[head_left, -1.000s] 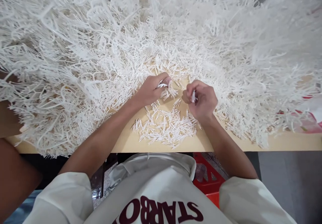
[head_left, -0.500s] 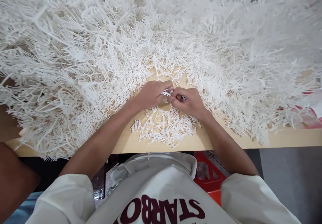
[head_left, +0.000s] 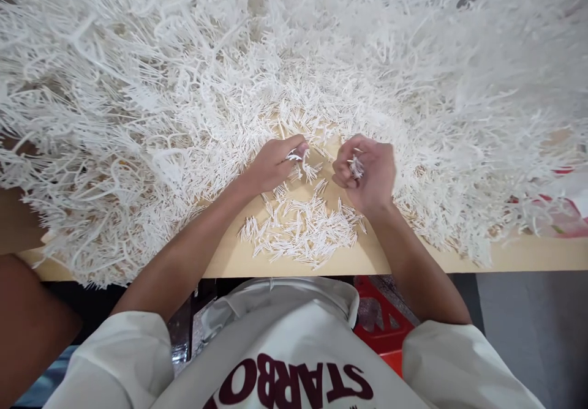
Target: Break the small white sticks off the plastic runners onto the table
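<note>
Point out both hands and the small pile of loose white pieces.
Left hand (head_left: 274, 159): head view, middle of the hand.
Right hand (head_left: 374, 173): head view, middle of the hand.
Small pile of loose white pieces (head_left: 315, 231): head view, near its middle.

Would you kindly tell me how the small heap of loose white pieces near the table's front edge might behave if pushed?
The small heap would probably spread rather than slide as one, since its pieces lie loose at many angles. Each piece looks thin, so likely light and easily scattered. They seem fairly stiff, as most lie straight.
</note>
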Motion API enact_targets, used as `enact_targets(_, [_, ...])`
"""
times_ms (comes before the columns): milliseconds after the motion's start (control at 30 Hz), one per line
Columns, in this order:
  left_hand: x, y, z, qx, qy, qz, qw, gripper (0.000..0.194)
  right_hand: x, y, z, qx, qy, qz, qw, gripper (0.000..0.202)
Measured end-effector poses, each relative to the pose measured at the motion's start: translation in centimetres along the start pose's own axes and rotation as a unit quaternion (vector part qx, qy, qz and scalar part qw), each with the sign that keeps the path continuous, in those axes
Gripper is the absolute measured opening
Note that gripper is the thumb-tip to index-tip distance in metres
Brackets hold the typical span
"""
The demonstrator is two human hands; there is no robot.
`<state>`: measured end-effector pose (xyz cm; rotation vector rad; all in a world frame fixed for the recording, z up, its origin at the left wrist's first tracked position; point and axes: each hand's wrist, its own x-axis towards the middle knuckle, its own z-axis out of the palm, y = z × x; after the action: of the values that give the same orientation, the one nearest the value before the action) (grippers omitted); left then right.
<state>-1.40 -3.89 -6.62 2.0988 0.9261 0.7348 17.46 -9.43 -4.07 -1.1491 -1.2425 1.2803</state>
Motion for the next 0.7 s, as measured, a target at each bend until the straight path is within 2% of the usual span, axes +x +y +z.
enact_targets(67, [-0.1, 0.1, 0.1, 0.012, -0.016, 0.000, 1.000, 0.007, 0.4, 0.6, 0.0, -0.129, -0.010, 0.010, 0.992, 0.036])
enact_targets(133, [-0.2, 0.0, 0.1, 0.018, -0.029, 0.000, 0.999, 0.005, 0.3, 0.9, 0.1, -0.252, -0.059, -0.001, 0.966, 0.033])
enact_targets(200, [-0.3, -0.1, 0.2, 0.023, -0.036, 0.008, 0.999, 0.005, 0.1, 0.9, 0.3, -0.329, -0.117, -0.023, 0.937, 0.028])
enact_targets(267, [-0.3, -0.2, 0.3, 0.040, -0.045, 0.020, 0.998, 0.010, -0.1, 0.8, 0.4, -0.359, -0.152, -0.046, 0.920, 0.025])
enact_targets(333, [-0.3, -0.1, 0.4, 0.067, -0.063, 0.029, 0.995, 0.016, -0.1, 0.8, 0.4, -0.369, -0.159, -0.078, 0.913, 0.021])
enact_targets(500, [-0.3, 0.2, 0.6, 0.116, -0.112, 0.031, 0.986, 0.022, -0.5, 1.0, 0.4, -0.395, -0.123, -0.219, 0.884, 0.019])
enact_targets(567, [-0.2, 0.2, 0.5, 0.111, -0.100, 0.022, 0.988, 0.021, -1.1, 0.6, 0.6, -0.356, -0.137, -0.249, 0.890, 0.024])
enact_targets(633, [-0.1, 0.1, 0.3, 0.079, -0.071, 0.013, 0.994, 0.020, -1.8, 0.2, 0.8, -0.251, -0.159, -0.242, 0.924, 0.026])
enact_targets(700, [0.0, 0.0, 0.1, 0.029, -0.042, 0.006, 0.999, 0.015, -2.0, -0.2, 0.9, -0.119, -0.129, -0.211, 0.962, 0.026])
